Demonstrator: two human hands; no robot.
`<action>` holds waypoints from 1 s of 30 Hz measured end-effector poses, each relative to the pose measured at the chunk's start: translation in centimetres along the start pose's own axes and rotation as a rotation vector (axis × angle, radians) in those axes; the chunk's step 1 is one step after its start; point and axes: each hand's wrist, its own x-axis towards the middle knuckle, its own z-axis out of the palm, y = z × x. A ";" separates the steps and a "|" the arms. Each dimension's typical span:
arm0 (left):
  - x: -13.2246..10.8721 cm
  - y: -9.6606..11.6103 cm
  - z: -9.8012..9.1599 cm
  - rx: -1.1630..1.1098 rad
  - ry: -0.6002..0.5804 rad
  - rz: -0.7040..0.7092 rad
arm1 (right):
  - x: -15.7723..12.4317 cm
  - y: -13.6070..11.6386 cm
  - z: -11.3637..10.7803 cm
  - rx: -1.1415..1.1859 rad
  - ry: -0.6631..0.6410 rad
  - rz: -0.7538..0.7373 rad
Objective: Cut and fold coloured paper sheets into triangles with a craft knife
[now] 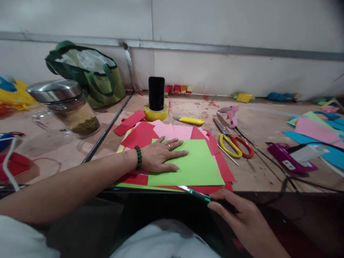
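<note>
My left hand [162,156] lies flat with fingers spread on a light green sheet of paper [200,163]. Under that sheet is a loose pile of red paper [142,135] and pink paper [172,130]. A green utility knife [197,193] is gripped in my right hand [236,208], just below the table's front edge. The knife's blade points left, and its tip is at the near edge of the paper pile; whether it touches the paper I cannot tell.
Beyond the pile are a phone [156,94] propped on a yellow tape roll [156,114] and a yellow utility knife [192,121]. Scissors [233,143], a pink glue gun [232,114] and a purple power strip [288,157] lie right. A glass jar [72,111] and green bag [104,86] stand left.
</note>
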 end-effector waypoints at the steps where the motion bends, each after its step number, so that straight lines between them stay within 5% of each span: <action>1: 0.0 0.0 0.0 0.002 -0.001 0.001 | 0.0 -0.2 0.2 0.003 0.003 0.003; 8: 0.0 0.2 -0.1 0.018 0.003 -0.003 | 0.3 -1.3 2.0 0.009 0.000 -0.024; 30: -2.6 0.3 -0.6 -0.002 0.006 0.006 | 0.5 -0.9 2.7 -0.014 0.026 -0.089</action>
